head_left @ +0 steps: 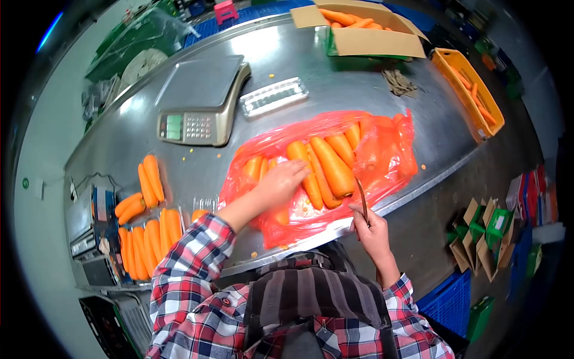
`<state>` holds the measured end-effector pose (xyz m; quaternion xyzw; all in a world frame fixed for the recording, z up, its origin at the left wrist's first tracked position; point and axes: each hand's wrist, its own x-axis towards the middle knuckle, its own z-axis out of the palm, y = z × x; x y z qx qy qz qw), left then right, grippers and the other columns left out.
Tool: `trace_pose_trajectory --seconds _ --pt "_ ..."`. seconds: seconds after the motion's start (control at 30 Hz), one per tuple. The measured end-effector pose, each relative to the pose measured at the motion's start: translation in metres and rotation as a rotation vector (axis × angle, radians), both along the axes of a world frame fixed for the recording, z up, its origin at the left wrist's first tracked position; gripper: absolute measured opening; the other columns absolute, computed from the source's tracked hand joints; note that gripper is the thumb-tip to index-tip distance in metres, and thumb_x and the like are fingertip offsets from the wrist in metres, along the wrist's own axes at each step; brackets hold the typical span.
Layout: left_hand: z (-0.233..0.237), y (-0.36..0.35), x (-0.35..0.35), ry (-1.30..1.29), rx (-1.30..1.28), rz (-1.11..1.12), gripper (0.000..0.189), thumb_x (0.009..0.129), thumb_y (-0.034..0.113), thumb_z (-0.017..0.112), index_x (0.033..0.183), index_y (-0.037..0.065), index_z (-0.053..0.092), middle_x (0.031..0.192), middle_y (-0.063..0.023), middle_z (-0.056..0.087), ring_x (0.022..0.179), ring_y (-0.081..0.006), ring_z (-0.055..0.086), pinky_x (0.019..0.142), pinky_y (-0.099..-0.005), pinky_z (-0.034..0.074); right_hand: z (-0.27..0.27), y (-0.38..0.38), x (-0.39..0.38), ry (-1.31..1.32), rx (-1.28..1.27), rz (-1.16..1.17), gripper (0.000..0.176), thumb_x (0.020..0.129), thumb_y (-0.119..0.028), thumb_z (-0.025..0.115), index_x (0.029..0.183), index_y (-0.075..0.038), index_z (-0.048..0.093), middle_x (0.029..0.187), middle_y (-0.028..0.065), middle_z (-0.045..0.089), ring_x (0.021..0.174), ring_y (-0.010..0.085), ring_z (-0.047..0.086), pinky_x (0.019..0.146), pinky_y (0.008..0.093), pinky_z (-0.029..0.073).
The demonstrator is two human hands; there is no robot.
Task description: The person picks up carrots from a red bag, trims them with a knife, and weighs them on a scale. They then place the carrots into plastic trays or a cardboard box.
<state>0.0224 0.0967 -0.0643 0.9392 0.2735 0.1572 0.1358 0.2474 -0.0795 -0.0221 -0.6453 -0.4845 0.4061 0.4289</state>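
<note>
Knife [362, 198] in right hand [372, 232]; scale [200, 99] beyond carrots [329, 164].

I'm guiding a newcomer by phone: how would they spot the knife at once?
On the steel table lies a red plastic bag heaped with carrots. At the bag's near edge, the right hand grips the knife, blade pointing up. It is thin and dark, the only thing there that is not orange or red.

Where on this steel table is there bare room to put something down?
The table is bare between the scale and the cardboard box, and behind the red bag toward the orange crate. Crowded: the bag's carrots under the left hand, the right hand with its knife, and more carrots at left.
</note>
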Motion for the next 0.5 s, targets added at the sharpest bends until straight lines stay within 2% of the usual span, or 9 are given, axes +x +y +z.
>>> trace_pose_trajectory --seconds 0.07,0.13,0.17,0.2,0.23,0.3,0.4,0.5 --pt "-0.017 0.011 0.027 0.046 0.15 -0.05 0.039 0.081 0.007 0.048 0.119 0.001 0.053 0.132 -0.0201 0.046 0.123 -0.0341 0.044 0.101 -0.043 0.038 -0.002 -0.008 0.008 0.009 0.007 -0.037 0.021 0.09 -0.004 0.052 0.107 0.003 0.061 0.064 0.0034 0.056 0.06 0.0087 0.055 0.058 0.0233 0.045" --pt "-0.033 0.014 0.029 0.17 0.135 0.039 0.043 0.081 0.007 0.046 0.124 0.0 0.049 0.138 -0.0201 0.039 0.129 -0.0342 0.037 0.105 -0.0439 0.033 -0.007 -0.02 0.013 0.031 0.011 -0.091 0.022 0.09 -0.005 0.052 0.108 0.002 0.062 0.064 0.0038 0.057 0.06 0.0089 0.055 0.058 0.0236 0.045" --pt "-0.04 0.016 0.025 0.233 0.128 0.085 0.045 0.082 0.007 0.045 0.126 0.0 0.048 0.141 -0.0201 0.036 0.132 -0.0343 0.033 0.107 -0.0444 0.03 -0.01 -0.026 0.016 0.044 0.03 -0.131 0.022 0.091 -0.007 0.051 0.108 0.001 0.062 0.063 0.0023 0.056 0.056 0.0073 0.052 0.053 0.0222 0.042" --pt "-0.047 0.009 0.016 0.298 0.123 0.14 0.049 0.08 0.008 0.049 0.129 0.002 0.045 0.141 -0.0188 0.037 0.131 -0.0343 0.034 0.107 -0.0442 0.03 -0.015 -0.032 0.02 0.057 0.048 -0.168 0.022 0.092 -0.008 0.05 0.108 -0.001 0.063 0.063 0.0007 0.056 0.052 0.0057 0.048 0.049 0.0209 0.039" --pt "-0.031 0.009 0.01 0.443 0.015 0.134 0.051 0.08 0.009 0.049 0.13 0.001 0.043 0.142 -0.0184 0.035 0.133 -0.0336 0.031 0.108 -0.0453 0.027 -0.019 -0.037 0.023 0.069 0.067 -0.202 0.022 0.093 -0.01 0.05 0.109 -0.003 0.064 0.062 -0.0008 0.055 0.048 0.004 0.045 0.044 0.0196 0.035" --pt "0.016 0.008 0.0 0.734 -0.197 0.135 0.055 0.081 0.012 0.049 0.134 0.0 0.039 0.144 -0.0176 0.033 0.136 -0.0323 0.026 0.11 -0.0475 0.023 -0.025 -0.044 0.027 0.136 -0.007 -0.263 0.022 0.094 -0.011 0.05 0.109 -0.002 0.063 0.063 -0.001 0.055 0.047 0.0036 0.044 0.043 0.0193 0.034" --pt "0.011 0.003 -0.007 0.674 0.022 -0.131 0.055 0.079 0.014 0.053 0.131 0.0 0.042 0.14 -0.0185 0.037 0.134 -0.0316 0.03 0.109 -0.0481 0.023 -0.028 -0.042 0.029 0.193 -0.063 -0.266 0.023 0.094 -0.011 0.049 0.11 -0.002 0.063 0.062 -0.0012 0.055 0.047 0.0032 0.043 0.042 0.0196 0.033" --pt "-0.004 -0.002 0.013 0.732 0.199 -0.169 0.054 0.077 0.017 0.056 0.129 0.003 0.046 0.139 -0.0174 0.038 0.133 -0.0309 0.032 0.109 -0.0497 0.023 -0.029 -0.031 0.022 0.163 0.024 -0.188 0.023 0.094 -0.011 0.048 0.11 -0.003 0.063 0.063 -0.0014 0.055 0.047 0.0031 0.043 0.043 0.0194 0.034"
